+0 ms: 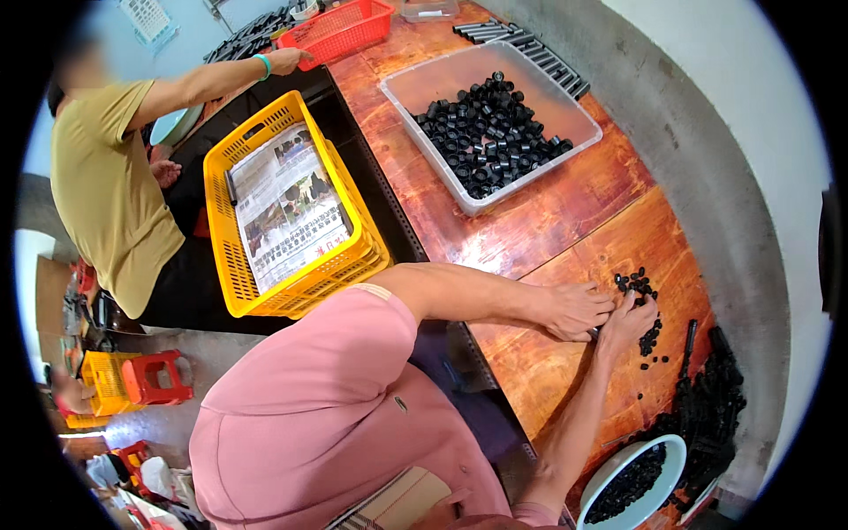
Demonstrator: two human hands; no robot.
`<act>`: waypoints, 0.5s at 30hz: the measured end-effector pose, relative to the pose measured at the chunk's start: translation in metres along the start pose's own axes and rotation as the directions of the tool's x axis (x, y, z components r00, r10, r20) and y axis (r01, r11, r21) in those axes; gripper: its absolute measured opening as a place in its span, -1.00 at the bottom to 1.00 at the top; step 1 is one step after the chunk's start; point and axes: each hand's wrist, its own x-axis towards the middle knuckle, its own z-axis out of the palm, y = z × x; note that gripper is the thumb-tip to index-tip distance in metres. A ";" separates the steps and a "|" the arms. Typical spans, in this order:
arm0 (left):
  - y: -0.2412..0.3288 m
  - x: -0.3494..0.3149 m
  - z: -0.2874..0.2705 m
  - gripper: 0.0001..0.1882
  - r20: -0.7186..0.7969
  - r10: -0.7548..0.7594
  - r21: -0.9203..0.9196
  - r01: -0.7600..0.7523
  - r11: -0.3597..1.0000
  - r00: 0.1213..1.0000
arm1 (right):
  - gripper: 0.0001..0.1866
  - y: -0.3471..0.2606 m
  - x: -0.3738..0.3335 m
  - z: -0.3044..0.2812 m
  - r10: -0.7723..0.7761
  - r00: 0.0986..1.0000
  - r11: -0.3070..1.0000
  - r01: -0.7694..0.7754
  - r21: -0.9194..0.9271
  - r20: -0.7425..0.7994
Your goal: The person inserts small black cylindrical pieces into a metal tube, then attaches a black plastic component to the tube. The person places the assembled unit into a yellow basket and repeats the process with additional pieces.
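My left hand [579, 311] is closed over the wooden table, with a bit of something dark showing under its fingers; most of that thing is hidden. Right beside it, my right hand [629, 322] has its fingers bent and drawn together at the edge of a small pile of black caps or plugs [638, 283]. Whatever those fingertips hold is too small to make out. A few loose black pieces [654, 359] lie scattered near the right wrist.
A clear bin [473, 205] of black ring-shaped caps stands on the table [565, 380], with black tubes [530, 53] behind. A pale bowl [676, 459] of small black parts and a heap of black pieces [711, 406] lie near right. Yellow crates [234, 287] stand left; a co-worker [110, 194] touches a red basket [375, 26].
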 end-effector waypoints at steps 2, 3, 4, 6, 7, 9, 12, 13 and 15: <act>-0.003 -0.002 0.003 -0.50 -0.025 0.028 0.036 -0.027 0.999 0.999 | -0.55 -0.001 0.002 -0.008 0.036 0.998 0.990 -0.030 0.135 -0.044; -0.004 -0.003 0.004 -0.52 -0.062 0.021 0.035 -0.019 0.999 0.998 | -0.56 -0.002 0.002 -0.014 0.054 0.997 0.978 -0.041 0.205 -0.057; -0.004 -0.005 0.004 -0.53 -0.098 0.010 0.033 -0.006 0.999 0.995 | -0.59 -0.008 -0.004 -0.023 0.071 0.993 0.954 -0.039 0.298 -0.097; 0.007 -0.009 -0.014 -0.61 -0.063 -0.094 -0.109 0.087 0.990 0.994 | -0.58 0.001 -0.017 -0.033 0.105 0.980 0.935 -0.039 0.352 -0.171; 0.012 -0.012 -0.018 -0.62 -0.142 -0.222 -0.315 0.168 0.934 0.965 | -0.58 0.006 -0.025 -0.035 0.126 0.971 0.923 -0.040 0.383 -0.204; 0.024 -0.015 -0.020 -0.65 -0.195 -0.491 -0.701 0.229 0.675 0.849 | -0.59 0.016 -0.043 -0.040 0.151 0.976 0.923 -0.081 0.377 -0.158; 0.028 -0.029 -0.030 -0.67 0.203 -0.723 -0.979 0.119 -0.166 0.660 | -0.60 0.014 -0.062 -0.034 0.230 0.970 0.883 -0.177 0.435 -0.072; 0.029 -0.035 -0.032 -0.67 0.385 -0.671 -0.885 0.046 -0.464 0.633 | -0.60 0.013 -0.063 -0.035 0.221 0.972 0.897 -0.169 0.408 -0.083; 0.029 -0.045 -0.031 -0.59 0.395 -0.718 -0.884 0.026 -0.466 0.573 | -0.60 0.011 -0.059 -0.036 0.203 0.973 0.922 -0.154 0.355 -0.105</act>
